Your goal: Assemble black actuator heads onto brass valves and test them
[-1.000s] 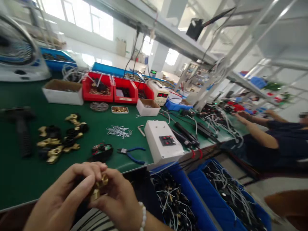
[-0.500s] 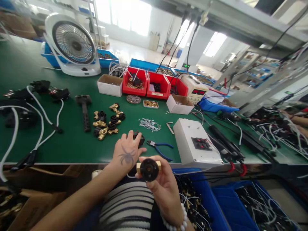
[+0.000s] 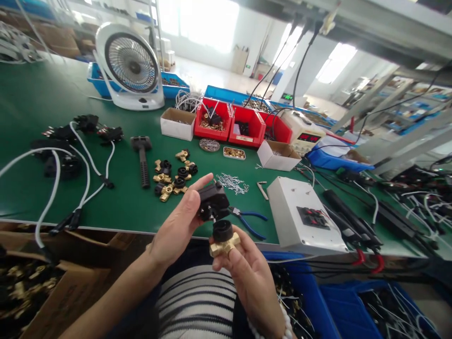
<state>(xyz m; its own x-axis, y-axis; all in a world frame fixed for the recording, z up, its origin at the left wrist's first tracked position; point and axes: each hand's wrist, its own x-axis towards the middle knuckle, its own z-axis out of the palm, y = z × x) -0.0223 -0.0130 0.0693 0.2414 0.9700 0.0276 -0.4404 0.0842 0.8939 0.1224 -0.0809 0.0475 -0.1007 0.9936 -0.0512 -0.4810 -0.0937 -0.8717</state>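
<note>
My left hand grips a black plastic actuator housing, raised off the bench and tilted. Just below it, my right hand holds a brass valve body with a round black collar facing up. A small gap seems to lie between the housing's underside and the collar. Behind my hands lie a pile of silver clip pins and blue-handled cutting pliers. Left of them several more brass valve bodies with black collars are grouped on the green bench.
A black hammer-shaped tool lies left of the brass parts. A grey switch box stands at right, near a hex key. Red bins, a white carton and a fan line the back. Black cabled units lie at left.
My left hand has lifted the black housing off the bench and brought it over the valve body. My right hand has turned the valve body so its collar points up.
</note>
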